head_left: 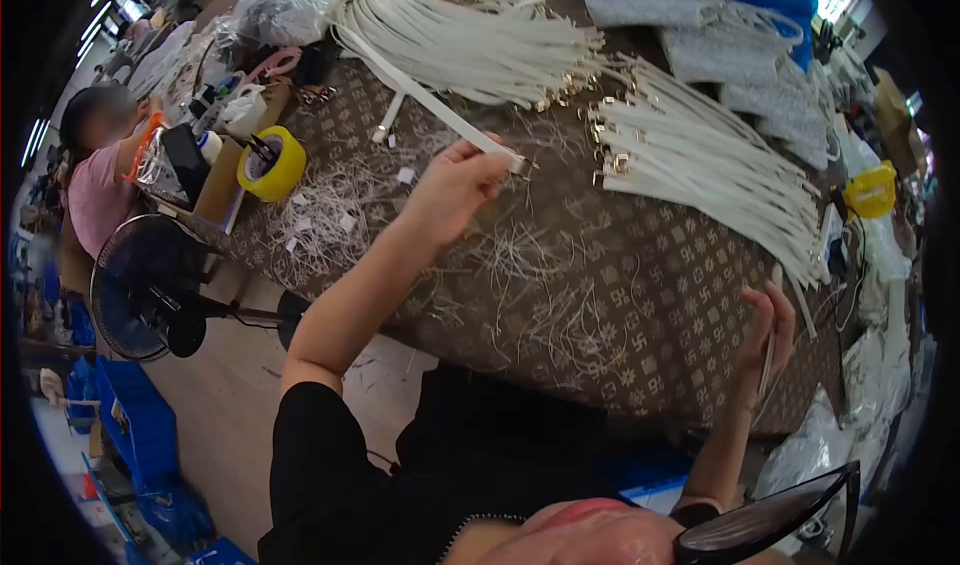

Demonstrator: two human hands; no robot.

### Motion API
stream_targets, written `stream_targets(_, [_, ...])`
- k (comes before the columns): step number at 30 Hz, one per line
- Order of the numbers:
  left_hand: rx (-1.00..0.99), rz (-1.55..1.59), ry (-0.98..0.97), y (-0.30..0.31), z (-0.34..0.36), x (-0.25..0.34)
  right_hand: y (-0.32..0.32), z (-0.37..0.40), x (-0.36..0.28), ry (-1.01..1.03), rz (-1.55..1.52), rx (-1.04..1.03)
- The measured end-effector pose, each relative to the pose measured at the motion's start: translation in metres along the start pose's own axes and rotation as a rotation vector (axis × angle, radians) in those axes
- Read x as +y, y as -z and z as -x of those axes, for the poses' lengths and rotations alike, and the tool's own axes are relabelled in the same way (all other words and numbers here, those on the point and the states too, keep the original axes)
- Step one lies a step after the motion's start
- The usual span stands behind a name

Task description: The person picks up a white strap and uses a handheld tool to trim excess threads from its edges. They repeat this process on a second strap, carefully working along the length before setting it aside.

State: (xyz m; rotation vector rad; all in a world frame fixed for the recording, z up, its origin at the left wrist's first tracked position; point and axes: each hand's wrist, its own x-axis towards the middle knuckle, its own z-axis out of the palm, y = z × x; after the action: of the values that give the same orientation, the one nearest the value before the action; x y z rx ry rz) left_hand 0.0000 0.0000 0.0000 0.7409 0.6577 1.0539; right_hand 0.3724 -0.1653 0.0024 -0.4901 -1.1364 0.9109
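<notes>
My left hand (455,190) is closed around the end of a white belt (430,100), close to its metal buckle (521,165). From there the belt runs up and left to a large pile of white belts (470,45). Loose threads hang by the buckle. Over the table's right part, my right hand (770,330) has its fingers curled round a thin, pale, slender tool (768,365), whose kind I cannot make out. A second bundle of white belts (710,170) with gold-coloured buckles lies between and beyond my hands.
Thread scraps (545,305) litter the brown patterned cloth (640,365). A yellow tape roll (272,165) stands beside a cardboard box (215,190) at left. A black fan (140,290) is near the table edge. Another person (100,175) sits at far left. Whitish bags (700,55) lie at the back right.
</notes>
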Motion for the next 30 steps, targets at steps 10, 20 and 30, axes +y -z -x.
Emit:
stream_targets(10, [-0.383, 0.067, 0.178, -0.124, 0.082, -0.092, -0.11, 0.046, 0.006, -0.292, 0.533, 0.22])
stream_targets(20, [-1.036, -1.431, -0.67, -0.127, 0.117, -0.171, -0.093, 0.014, -0.036, -0.18, 0.684, 0.362])
stream_targets(30, [0.185, -2.606, -0.336, 0.061, 0.04, 0.011, -0.087, 0.019, -0.044, -0.118, 0.631, 0.394])
